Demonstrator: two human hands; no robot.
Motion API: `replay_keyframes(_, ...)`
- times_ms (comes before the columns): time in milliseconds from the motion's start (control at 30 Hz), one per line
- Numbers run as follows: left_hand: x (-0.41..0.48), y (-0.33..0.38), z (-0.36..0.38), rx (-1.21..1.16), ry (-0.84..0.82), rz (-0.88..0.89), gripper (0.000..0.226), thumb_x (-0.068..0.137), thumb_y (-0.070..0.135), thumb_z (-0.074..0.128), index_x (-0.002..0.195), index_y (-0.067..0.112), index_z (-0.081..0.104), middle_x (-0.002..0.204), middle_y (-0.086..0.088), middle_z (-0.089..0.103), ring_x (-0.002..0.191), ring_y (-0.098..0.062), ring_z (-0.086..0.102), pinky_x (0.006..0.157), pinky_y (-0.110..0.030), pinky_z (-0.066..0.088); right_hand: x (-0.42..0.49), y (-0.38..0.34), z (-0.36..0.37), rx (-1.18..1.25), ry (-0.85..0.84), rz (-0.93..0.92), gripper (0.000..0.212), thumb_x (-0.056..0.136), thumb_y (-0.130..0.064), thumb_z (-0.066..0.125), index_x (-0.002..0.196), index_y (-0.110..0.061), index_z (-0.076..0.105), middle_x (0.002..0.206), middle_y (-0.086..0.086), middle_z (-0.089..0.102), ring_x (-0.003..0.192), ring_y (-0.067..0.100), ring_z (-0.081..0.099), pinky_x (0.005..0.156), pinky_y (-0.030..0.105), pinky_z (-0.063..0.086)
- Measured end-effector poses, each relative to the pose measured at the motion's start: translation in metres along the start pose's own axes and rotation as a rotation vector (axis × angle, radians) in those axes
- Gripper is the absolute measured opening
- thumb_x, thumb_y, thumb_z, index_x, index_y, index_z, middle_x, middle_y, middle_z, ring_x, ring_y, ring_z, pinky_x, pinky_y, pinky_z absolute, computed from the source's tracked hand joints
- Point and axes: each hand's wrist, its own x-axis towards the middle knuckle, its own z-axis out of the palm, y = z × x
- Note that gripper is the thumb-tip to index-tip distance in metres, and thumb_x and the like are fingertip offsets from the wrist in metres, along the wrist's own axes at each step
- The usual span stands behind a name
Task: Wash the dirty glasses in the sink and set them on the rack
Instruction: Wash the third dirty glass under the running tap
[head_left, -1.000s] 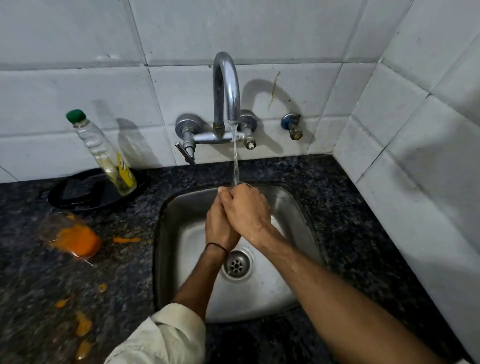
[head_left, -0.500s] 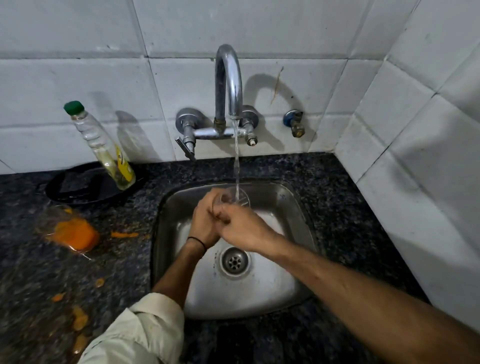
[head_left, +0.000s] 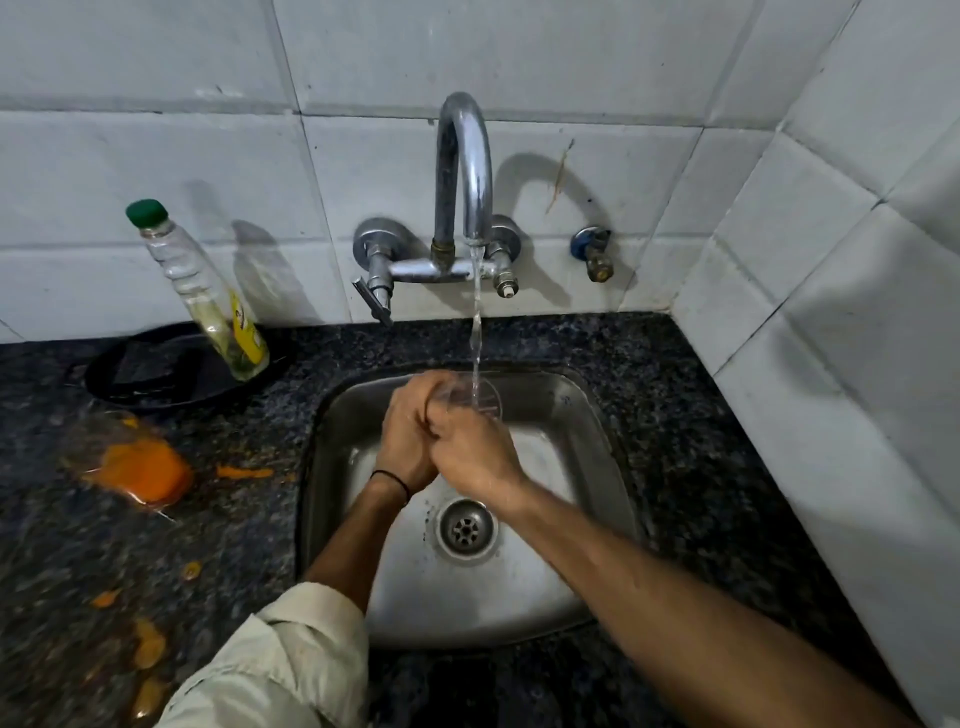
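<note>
A clear drinking glass (head_left: 485, 397) is held over the steel sink (head_left: 587, 415), its open rim pointing toward the back wall. Water from the curved tap (head_left: 464, 171) runs into the rim. My left hand (head_left: 408, 436) wraps the glass from the left and my right hand (head_left: 470, 452) grips it from the right; the hands press together and hide most of the glass. On the counter to the left lies a second glass (head_left: 130, 462) on its side, holding orange liquid.
Orange spills (head_left: 148, 649) dot the dark granite counter (head_left: 701, 467). A tilted soap bottle with a green cap (head_left: 208, 296) stands in a black dish (head_left: 156, 374). The sink drain (head_left: 465, 530) lies below my hands. White tiled walls close the back and right.
My hands dropped lower into the sink and tipped the glass, so its rim now shows under the stream. The view shifted slightly.
</note>
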Motion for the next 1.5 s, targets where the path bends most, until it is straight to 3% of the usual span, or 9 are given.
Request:
replay_keyframes(167,-0.005,0.001,-0.017,0.027,-0.289,-0.025,0.057,0.062,0.006,0.087,0.107,0.029,0.06,0.111,0.013,0.063,0.103,-0.005,0.06,0.095,-0.028,0.051,-0.005,0.032,-0.019,-0.627,-0.165,-0.391,0.052,0.083,-0.011,0.056,0.131,-0.028,0.054,0.129,0.001,0.059,0.116,0.022,0.058,0.098,0.036,0.049)
replay_keyframes(267,-0.005,0.01,-0.009,0.043,-0.286,0.003,0.061,0.065,0.003,0.083,0.117,0.025,0.059,0.112,0.006,0.062,0.104,-0.014,0.058,0.097,-0.034,0.048,0.002,0.006,-0.039,-0.911,-0.345,-0.302,0.052,0.088,-0.023,0.062,0.139,-0.024,0.05,0.144,0.004,0.05,0.133,0.026,0.044,0.109,0.045,0.033)
replay_keyframes(367,-0.006,0.013,-0.006,0.055,-0.319,-0.04,0.054,0.071,0.007,0.079,0.12,0.021,0.06,0.117,-0.005,0.066,0.109,-0.023,0.061,0.098,-0.039,0.049,0.016,-0.011,-0.046,-0.627,-0.643,-0.003,0.055,0.086,-0.036,0.072,0.134,-0.014,0.056,0.133,0.004,0.054,0.119,0.024,0.049,0.101,0.037,0.039)
replay_keyframes(600,-0.011,0.002,-0.014,0.238,-0.213,-0.141,0.059,0.062,0.031,0.079,0.117,0.031,0.058,0.111,0.006,0.066,0.109,-0.023,0.058,0.091,-0.049,0.048,0.006,0.013,-0.035,0.3,-0.518,0.039,0.018,0.083,-0.004,0.068,0.073,-0.016,0.059,0.085,0.003,0.06,0.085,0.015,0.056,0.081,0.033,0.048)
replay_keyframes(700,-0.006,0.012,-0.02,0.381,-0.239,-0.155,0.065,0.06,0.026,0.082,0.119,0.031,0.057,0.117,0.006,0.065,0.117,-0.025,0.054,0.096,-0.051,0.04,0.002,0.019,-0.024,0.727,-0.237,0.139,0.01,0.092,-0.025,0.069,0.091,-0.017,0.074,0.096,0.003,0.075,0.095,0.014,0.07,0.092,0.029,0.054)
replay_keyframes(833,0.001,0.04,-0.032,0.751,-0.423,-0.076,0.074,0.066,0.04,0.082,0.133,0.037,0.049,0.131,0.005,0.06,0.123,-0.025,0.055,0.103,-0.052,0.04,0.002,0.017,0.006,1.168,0.384,0.445,0.023,0.089,-0.03,0.072,0.075,-0.012,0.07,0.063,0.002,0.069,0.056,0.015,0.065,0.058,0.029,0.055)
replay_keyframes(1100,0.009,0.08,-0.03,0.786,-0.563,0.053,0.054,0.076,0.05,0.076,0.124,0.036,0.057,0.123,-0.002,0.062,0.109,-0.028,0.061,0.089,-0.041,0.05,-0.016,0.022,0.058,1.961,0.286,0.856,0.04,0.099,-0.032,0.044,0.071,-0.008,0.059,0.043,0.004,0.055,0.034,0.014,0.051,0.041,0.018,0.044)
replay_keyframes(1200,0.006,0.067,-0.022,0.666,-0.529,0.034,0.051,0.076,0.04,0.079,0.123,0.033,0.061,0.122,-0.002,0.065,0.109,-0.028,0.062,0.09,-0.04,0.052,-0.011,0.031,0.066,1.908,0.31,0.903,0.042,0.095,-0.046,0.057,0.092,-0.005,0.065,0.057,0.008,0.062,0.052,0.018,0.059,0.048,0.023,0.052)
replay_keyframes(1500,-0.023,-0.006,-0.047,-0.218,-0.543,-0.508,0.042,0.084,0.011,0.075,0.119,0.029,0.063,0.12,0.007,0.061,0.099,-0.018,0.066,0.073,-0.034,0.061,0.0,0.049,0.004,0.953,0.164,0.502,0.032,0.092,-0.028,0.069,0.065,-0.012,0.063,0.06,0.01,0.06,0.041,0.017,0.057,0.048,0.028,0.051)
